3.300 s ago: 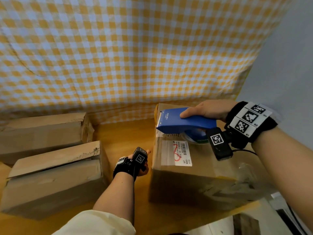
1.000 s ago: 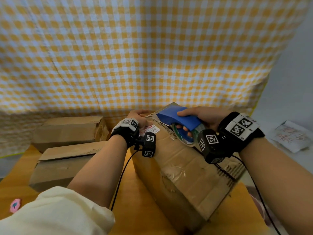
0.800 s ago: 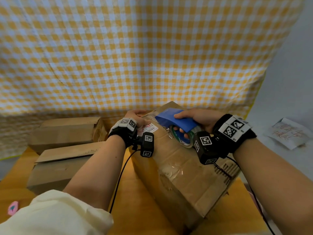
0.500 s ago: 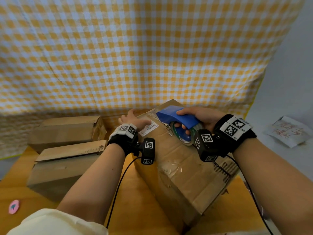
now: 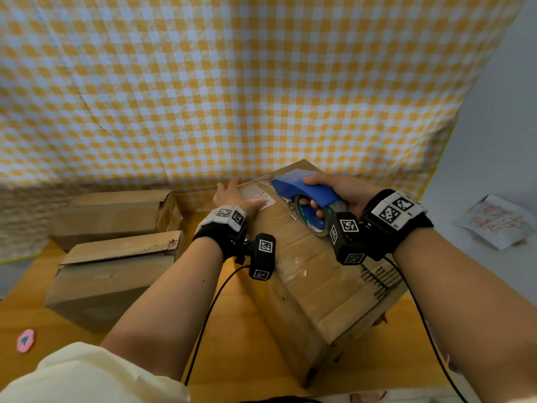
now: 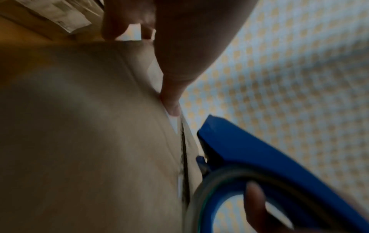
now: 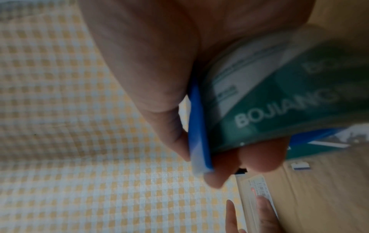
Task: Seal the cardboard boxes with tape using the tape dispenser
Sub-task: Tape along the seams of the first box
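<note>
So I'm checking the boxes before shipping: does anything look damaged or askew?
Yes. The nearer left box has a ragged, torn flap edge. The box being taped sits turned cornerwise on the table, with crinkled old tape.

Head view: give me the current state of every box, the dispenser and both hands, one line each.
Big box: flaps shut, lying at an angle on the table, shipping label on top.
Tape dispenser: on the big box's far end, roll loaded.
Right hand: grips the tape dispenser.
Left hand: fingers straight, flat on the big box's label.
Near left box: top flap slightly raised, no tape visible.
Far left box: end flap ajar.
</note>
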